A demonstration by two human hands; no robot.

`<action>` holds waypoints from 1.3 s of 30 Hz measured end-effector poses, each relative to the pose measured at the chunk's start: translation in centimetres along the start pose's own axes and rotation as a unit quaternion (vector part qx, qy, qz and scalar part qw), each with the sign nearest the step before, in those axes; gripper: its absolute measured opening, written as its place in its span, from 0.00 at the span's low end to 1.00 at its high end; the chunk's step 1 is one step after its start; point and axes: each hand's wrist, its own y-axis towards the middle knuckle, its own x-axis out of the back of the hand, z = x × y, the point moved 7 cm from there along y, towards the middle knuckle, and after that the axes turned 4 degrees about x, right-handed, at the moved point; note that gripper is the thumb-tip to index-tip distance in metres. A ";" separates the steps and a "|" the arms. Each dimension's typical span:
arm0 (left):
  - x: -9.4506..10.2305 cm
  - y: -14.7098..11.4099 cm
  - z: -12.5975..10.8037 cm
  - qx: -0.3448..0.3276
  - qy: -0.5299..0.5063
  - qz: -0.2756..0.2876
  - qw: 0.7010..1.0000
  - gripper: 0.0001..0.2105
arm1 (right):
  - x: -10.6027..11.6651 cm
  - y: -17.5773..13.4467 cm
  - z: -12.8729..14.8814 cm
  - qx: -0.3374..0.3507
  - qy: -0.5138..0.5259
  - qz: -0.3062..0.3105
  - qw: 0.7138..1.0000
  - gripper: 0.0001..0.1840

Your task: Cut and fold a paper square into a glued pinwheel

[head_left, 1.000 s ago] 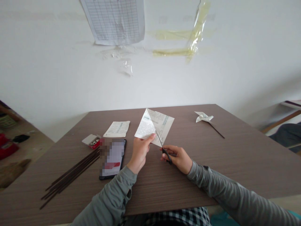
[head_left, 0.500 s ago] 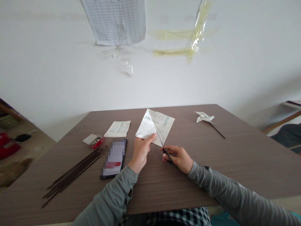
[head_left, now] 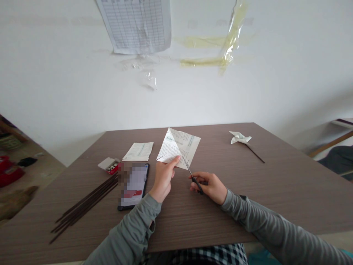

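A square sheet of printed paper point(head_left: 185, 144), creased along a diagonal, is pinched at its near left edge by my left hand point(head_left: 163, 177), thumb on top. My right hand point(head_left: 209, 186) is closed round the handles of a pair of black-handled scissors point(head_left: 197, 185). The blades point up and left and lie at the paper's near corner, close to my left thumb. Part of the handles is hidden by my fingers.
Left on the table point(head_left: 264, 198) lie a folded paper stack point(head_left: 138, 151), a small red-and-white box point(head_left: 110, 166), a phone point(head_left: 135, 187) and several dark thin sticks point(head_left: 85, 202). A paper pinwheel point(head_left: 240, 138) on a stick lies at the far right, before the wall point(head_left: 82, 81).
My left hand and the paper have shifted slightly left, drawing the paper away from the scissors, so more of the blades shows. My right hand stays nearly in place.
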 end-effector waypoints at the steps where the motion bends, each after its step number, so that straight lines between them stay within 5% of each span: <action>1: 0.2 0.1 0.1 -0.003 0.000 0.000 1.000 0.24 | 0.2 -0.1 0.0 0.000 -0.009 0.002 1.000 0.36; 8: 1.2 1.0 0.6 -0.001 0.054 -0.022 0.998 0.20 | 3.2 -0.3 0.8 0.087 -0.150 -0.086 0.981 0.18; 20: 0.4 0.7 0.9 0.037 0.125 0.041 0.991 0.13 | 9.6 1.1 -0.8 0.112 -0.138 -0.310 0.934 0.22; 31: -0.7 0.3 1.3 0.083 0.182 0.122 0.972 0.08 | 9.8 2.7 -2.5 0.068 -0.093 -0.256 0.960 0.20; 39: -0.3 0.6 1.6 0.102 0.201 0.102 0.969 0.09 | 9.1 3.1 -3.3 0.037 -0.080 -0.220 0.971 0.21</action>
